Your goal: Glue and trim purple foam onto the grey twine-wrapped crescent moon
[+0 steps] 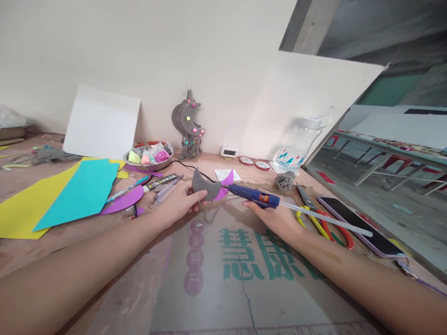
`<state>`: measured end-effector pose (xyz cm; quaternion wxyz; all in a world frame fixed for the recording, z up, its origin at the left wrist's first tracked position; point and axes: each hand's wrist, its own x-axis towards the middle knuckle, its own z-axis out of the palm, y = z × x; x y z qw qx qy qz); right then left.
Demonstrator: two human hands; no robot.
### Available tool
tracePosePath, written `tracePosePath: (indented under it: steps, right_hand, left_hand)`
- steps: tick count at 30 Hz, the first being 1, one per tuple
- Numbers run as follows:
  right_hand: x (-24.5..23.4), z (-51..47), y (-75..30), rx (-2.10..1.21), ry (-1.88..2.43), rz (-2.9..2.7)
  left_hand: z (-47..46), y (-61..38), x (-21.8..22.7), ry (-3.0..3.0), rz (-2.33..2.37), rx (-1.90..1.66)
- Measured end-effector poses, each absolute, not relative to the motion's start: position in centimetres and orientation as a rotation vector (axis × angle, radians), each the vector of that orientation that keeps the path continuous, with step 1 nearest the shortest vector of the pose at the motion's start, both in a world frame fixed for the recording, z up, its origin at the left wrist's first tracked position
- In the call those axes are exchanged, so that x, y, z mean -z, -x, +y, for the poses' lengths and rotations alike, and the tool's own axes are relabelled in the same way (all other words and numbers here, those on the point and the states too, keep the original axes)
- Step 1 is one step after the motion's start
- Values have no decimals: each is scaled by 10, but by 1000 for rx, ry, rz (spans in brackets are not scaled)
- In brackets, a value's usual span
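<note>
My left hand pinches a crescent moon shape, its left part wound in grey yarn and its right tip bare purple. In my right hand is a blue glue gun, with a long clear glue stick sticking out of its back. The gun's nozzle meets the crescent near the border between yarn and purple; whether glue is coming out is too small to tell. A strand of grey yarn hangs below the crescent. The ball of grey yarn lies behind my right hand.
Scissors, orange-handled and yellow-handled tools, and a phone lie at right. Yellow and blue sheets cover the left. Behind stand a bowl of clay, a grey moon ornament, a small clock and a clear jug.
</note>
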<state>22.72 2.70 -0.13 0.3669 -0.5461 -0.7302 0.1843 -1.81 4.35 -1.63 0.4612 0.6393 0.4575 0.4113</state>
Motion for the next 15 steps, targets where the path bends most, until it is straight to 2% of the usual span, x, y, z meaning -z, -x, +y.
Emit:
tracePosePath:
  steps: [11, 15]
  right_hand:
    - [0, 29, -228, -509, 1379, -1855]
    - [-3, 30, -232, -422, 1384, -1813]
  left_hand:
    - [43, 16, 15, -1524, 1098, -992]
    - [44, 16, 15, -1525, 1101, -982]
